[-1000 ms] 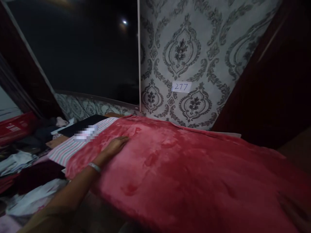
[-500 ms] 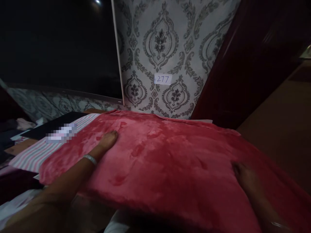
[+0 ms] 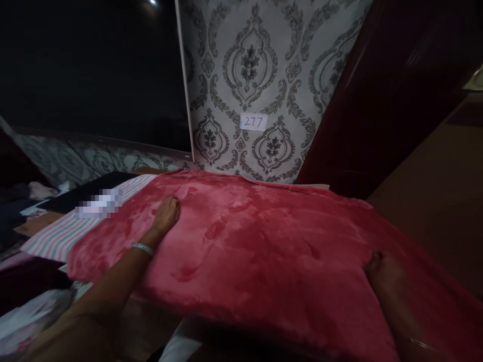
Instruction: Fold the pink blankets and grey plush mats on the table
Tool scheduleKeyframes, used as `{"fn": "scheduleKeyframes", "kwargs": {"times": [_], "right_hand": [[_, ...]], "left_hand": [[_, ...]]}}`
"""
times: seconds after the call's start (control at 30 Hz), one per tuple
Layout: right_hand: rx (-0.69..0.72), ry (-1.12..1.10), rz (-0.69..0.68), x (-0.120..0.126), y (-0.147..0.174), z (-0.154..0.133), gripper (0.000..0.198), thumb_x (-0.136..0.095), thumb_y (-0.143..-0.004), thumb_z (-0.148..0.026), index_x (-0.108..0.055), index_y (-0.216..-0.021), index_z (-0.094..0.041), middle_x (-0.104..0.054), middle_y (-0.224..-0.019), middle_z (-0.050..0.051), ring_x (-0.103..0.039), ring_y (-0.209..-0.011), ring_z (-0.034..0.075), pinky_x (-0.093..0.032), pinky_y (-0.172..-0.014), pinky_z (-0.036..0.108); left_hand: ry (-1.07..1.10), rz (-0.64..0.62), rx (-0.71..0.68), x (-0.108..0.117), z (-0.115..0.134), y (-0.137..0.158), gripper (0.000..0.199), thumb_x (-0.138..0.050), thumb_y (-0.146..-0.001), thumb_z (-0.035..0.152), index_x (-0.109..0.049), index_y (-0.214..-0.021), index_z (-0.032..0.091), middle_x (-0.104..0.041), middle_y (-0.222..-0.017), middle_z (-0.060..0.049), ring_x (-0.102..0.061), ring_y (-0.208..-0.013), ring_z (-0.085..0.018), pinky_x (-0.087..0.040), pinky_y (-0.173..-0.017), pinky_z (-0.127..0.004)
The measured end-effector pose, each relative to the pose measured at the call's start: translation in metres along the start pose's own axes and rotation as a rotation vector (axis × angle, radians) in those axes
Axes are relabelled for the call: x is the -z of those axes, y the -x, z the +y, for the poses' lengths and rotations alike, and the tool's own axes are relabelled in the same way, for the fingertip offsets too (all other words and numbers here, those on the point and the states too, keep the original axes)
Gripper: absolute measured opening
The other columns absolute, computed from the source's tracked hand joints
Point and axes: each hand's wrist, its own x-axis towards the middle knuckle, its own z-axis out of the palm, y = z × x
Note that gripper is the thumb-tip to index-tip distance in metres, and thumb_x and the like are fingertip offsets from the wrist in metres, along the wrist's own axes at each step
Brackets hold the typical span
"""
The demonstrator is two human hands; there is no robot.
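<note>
Far left of the left hand lies a striped cloth [image 3: 56, 236], partly under the red blanket [image 3: 256, 251]. The left hand [image 3: 166, 213], bangle [image 3: 142, 248] at the wrist, rests flat and spread on the blanket's left part. The blanket stretches between both hands. The right hand [image 3: 383, 274] presses on its right side, fingers curled; grip unclear.

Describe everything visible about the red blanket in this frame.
The red blanket looks plush and fleecy, with darker brushed patches in its pile. It lies spread flat and wide, its far edge near the patterned wall and its left end overlapping a pink striped cloth. The left hand rests palm-down on its left part, a bangle on that wrist. The right hand presses on its right part. No label or hem detail shows in the dim light.
</note>
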Motion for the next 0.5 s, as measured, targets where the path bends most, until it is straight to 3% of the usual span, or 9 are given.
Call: {"fn": "scheduleKeyframes", "kwargs": {"times": [0.1,0.2,0.33,0.5], "right_hand": [[-0.082,-0.062,-0.049,0.006,0.003,-0.004,0.056,-0.027,-0.093,-0.038,-0.07,-0.113,-0.008,-0.068,-0.097,0.028,-0.067,-0.082,0.036,-0.048,-0.066,0.045],[-0.064,-0.09,-0.104,0.008,0.003,-0.005,0.056,-0.028,-0.091,-0.038,-0.069,-0.112,-0.007,-0.068,-0.099,0.028,-0.067,-0.084,0.037,-0.048,-0.067,0.045],[-0.14,-0.133,-0.09,0.008,0.001,-0.003,0.048,-0.034,-0.084,-0.04,-0.07,-0.101,-0.013,-0.069,-0.097,0.023,-0.067,-0.086,0.036,-0.05,-0.071,0.045],[0.045,-0.342,-0.072,0.003,-0.002,0.005,0.048,-0.044,-0.072,-0.057,-0.065,-0.093,-0.019,-0.069,-0.098,0.016,-0.065,-0.095,0.035,-0.052,-0.084,0.048]], "left_hand": [[0.03,-0.011,0.005,-0.004,-0.002,0.0,0.04,-0.027,-0.094,0.022,-0.06,-0.111,0.006,-0.063,-0.115,-0.023,-0.06,-0.109,-0.029,-0.045,-0.099,-0.04],[0.072,-0.055,-0.018,-0.007,-0.006,0.001,0.041,-0.028,-0.094,0.026,-0.061,-0.109,0.008,-0.067,-0.107,-0.02,-0.064,-0.101,-0.029,-0.05,-0.092,-0.04],[0.132,-0.118,-0.136,-0.003,-0.018,0.004,0.039,-0.038,-0.091,0.032,-0.063,-0.113,0.012,-0.068,-0.116,-0.016,-0.064,-0.108,-0.025,-0.05,-0.096,-0.036],[0.154,-0.191,-0.307,0.006,-0.026,0.003,0.03,-0.046,-0.088,0.03,-0.071,-0.098,0.018,-0.07,-0.117,-0.012,-0.063,-0.112,-0.023,-0.048,-0.101,-0.035]]}}
